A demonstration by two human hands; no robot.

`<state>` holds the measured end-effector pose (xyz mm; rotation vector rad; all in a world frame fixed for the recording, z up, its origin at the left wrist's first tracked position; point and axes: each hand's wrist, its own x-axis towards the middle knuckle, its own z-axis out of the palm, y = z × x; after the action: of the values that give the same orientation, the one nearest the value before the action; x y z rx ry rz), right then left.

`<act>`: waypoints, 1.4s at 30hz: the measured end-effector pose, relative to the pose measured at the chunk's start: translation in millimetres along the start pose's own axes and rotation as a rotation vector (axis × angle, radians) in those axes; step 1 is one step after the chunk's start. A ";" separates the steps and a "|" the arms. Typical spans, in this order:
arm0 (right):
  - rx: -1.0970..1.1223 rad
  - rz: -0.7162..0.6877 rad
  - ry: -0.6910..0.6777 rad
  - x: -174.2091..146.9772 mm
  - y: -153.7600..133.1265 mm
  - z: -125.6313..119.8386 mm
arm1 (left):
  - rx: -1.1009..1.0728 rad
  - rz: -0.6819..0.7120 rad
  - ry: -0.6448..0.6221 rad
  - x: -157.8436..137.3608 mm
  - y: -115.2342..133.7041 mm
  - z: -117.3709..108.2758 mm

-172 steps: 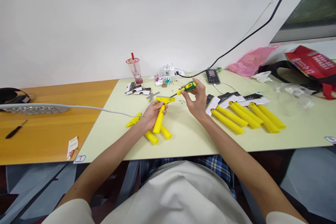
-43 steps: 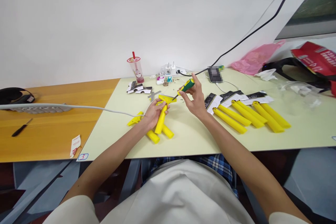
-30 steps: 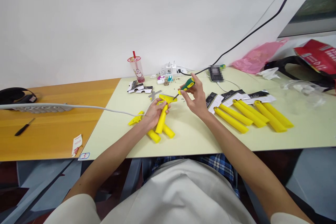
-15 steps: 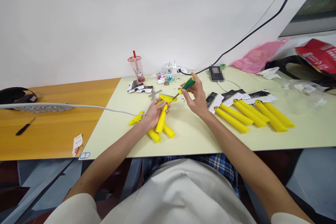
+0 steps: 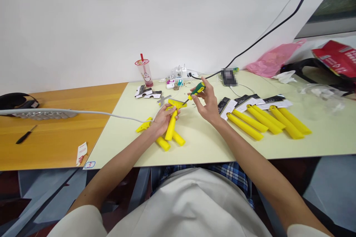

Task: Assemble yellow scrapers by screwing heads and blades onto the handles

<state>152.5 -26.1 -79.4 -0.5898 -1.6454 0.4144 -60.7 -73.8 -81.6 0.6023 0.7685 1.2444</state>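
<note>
My left hand (image 5: pixel 162 121) is closed around a yellow scraper (image 5: pixel 171 125), its wide head pointing away from me and its handle toward me. A green and yellow screwdriver (image 5: pixel 198 89) is pinched in the fingers of my right hand (image 5: pixel 208 104). Its shaft slants down to the left, and the tip meets the scraper's head; the exact contact is too small to make out. Under and beside my left hand lie more yellow scrapers (image 5: pixel 162 143), partly covered by it. Grey flat blades (image 5: pixel 164 99) rest just beyond.
Yellow handles (image 5: pixel 267 120) with black-and-white card sleeves (image 5: pixel 248 100) lie at right. At the back stand a cup with a straw (image 5: pixel 146 73) and a power strip (image 5: pixel 179 72). A white cable (image 5: pixel 83 112) crosses from the left. A black screwdriver (image 5: pixel 26 135) lies on the wooden table.
The screwdriver's handle has turned slightly in my right fingers, showing more yellow. My left hand and the scraper hold almost the same position.
</note>
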 end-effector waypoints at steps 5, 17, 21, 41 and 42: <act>-0.068 -0.020 0.054 2.3 1.0 -1.8 | 0.013 0.005 -0.004 -0.7 -0.4 0.7; -0.019 0.006 0.058 1.1 -1.6 -0.7 | 0.002 0.001 -0.005 -1.0 -0.3 1.5; -0.015 0.012 0.048 1.6 -3.4 -1.6 | 0.006 0.004 -0.008 -1.7 -0.3 2.3; 0.077 0.061 -0.002 -0.2 -0.6 1.1 | -0.005 -0.011 0.015 -0.1 0.2 0.2; 0.081 0.060 -0.003 -0.5 -0.7 1.8 | -0.003 -0.009 0.014 -0.1 0.4 0.3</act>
<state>150.7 -26.8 -79.7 -0.5792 -1.6094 0.5237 -60.7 -73.8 -81.1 0.5869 0.7804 1.2423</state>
